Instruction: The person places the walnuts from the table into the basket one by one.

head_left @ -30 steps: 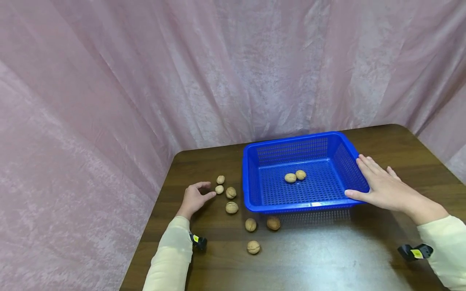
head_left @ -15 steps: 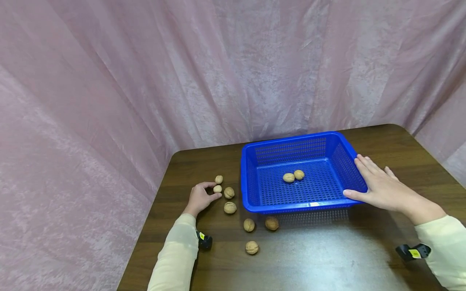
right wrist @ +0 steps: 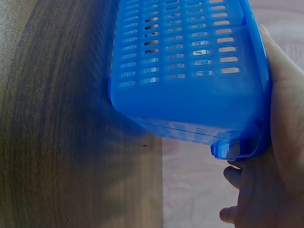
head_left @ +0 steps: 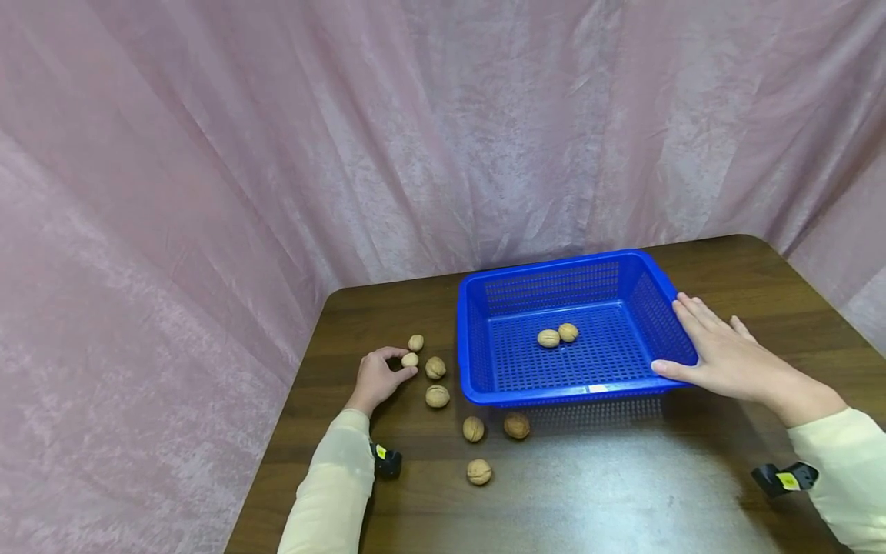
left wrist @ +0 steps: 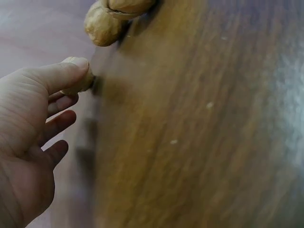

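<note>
Fingers (head_left: pixel 404 372) of the left hand (head_left: pixel 377 378) pinch a walnut (head_left: pixel 410 359) on the desk (head_left: pixel 623 477), at nine o'clock from the blue basket (head_left: pixel 477 385); the right hand (head_left: pixel 723 355) lies flat, fingers straight, against its three o'clock wall.

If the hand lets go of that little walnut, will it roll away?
Probably a bit: the walnut pinched by the left hand looks round, and the table is smooth. Its bumpy shell likely stops it soon. It seems hard, so easy to grip.

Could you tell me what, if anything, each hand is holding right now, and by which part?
The left hand pinches a walnut by its sides. The right hand rests flat on the blue basket at its right rim, thumb at the near corner.
</note>
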A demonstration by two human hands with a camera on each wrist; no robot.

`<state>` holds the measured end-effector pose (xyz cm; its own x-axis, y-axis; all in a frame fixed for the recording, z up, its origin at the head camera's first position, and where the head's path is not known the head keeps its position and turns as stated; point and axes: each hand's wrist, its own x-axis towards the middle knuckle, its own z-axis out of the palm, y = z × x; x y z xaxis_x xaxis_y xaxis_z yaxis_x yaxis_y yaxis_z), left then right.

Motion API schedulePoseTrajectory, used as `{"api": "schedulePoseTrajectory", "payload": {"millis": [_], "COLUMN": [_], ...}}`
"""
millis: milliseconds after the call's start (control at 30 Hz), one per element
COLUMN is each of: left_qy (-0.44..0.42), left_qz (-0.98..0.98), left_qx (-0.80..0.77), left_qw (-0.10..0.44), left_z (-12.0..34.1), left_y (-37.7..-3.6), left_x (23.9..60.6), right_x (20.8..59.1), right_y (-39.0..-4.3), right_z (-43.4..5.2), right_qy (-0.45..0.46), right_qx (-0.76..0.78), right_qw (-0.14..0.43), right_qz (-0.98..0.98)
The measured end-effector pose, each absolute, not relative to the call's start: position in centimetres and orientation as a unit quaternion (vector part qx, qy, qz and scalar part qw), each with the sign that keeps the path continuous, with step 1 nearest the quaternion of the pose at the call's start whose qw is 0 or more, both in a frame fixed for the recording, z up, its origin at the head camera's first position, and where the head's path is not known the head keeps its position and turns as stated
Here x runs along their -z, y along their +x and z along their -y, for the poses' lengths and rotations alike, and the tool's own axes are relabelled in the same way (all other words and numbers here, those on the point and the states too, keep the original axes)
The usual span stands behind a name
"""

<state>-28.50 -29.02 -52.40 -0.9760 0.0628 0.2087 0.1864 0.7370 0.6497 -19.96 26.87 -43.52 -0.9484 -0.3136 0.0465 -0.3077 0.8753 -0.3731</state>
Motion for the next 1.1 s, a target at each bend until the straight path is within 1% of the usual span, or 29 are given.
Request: {"api": "schedulePoseTrajectory", "payload": {"millis": [233, 467, 667, 833, 967, 1100], "left_qy": [-0.093, -0.158, -0.217, -0.261, -0.285, -0.292], "left_qz": [0.921, 0.909, 0.904, 0.897, 0.891, 0.889], "left_qx": [0.366, 0.366, 0.342, 0.33, 0.332, 0.334], "left_qw": [0.098, 0.119, 0.135, 0.136, 0.127, 0.117], "left_z": [28.6, 26.2, 22.6, 18.9, 15.9, 12.9], "left_y": [-27.8, -27.3, -27.2, -27.4, -28.2, -29.7], "left_x": [49.6, 45.2, 41.4, 38.8, 37.2, 36.2], "right_x": [43.4, 43.4, 43.7, 43.8, 43.7, 43.6], "right_y": [-20.0, -20.0, -20.0, -19.9, -19.9, -19.8], "right_z": [-26.9, -26.8, -26.9, -26.9, -26.9, -26.9], "right_qy": [-0.162, -0.161, -0.156, -0.158, -0.159, -0.16], "right_qx": [0.189, 0.189, 0.193, 0.198, 0.201, 0.202], "right_qw": [0.006, 0.005, 0.003, 0.008, 0.009, 0.007], "right_qz": [-0.969, -0.969, -0.969, -0.967, -0.967, -0.966]}}
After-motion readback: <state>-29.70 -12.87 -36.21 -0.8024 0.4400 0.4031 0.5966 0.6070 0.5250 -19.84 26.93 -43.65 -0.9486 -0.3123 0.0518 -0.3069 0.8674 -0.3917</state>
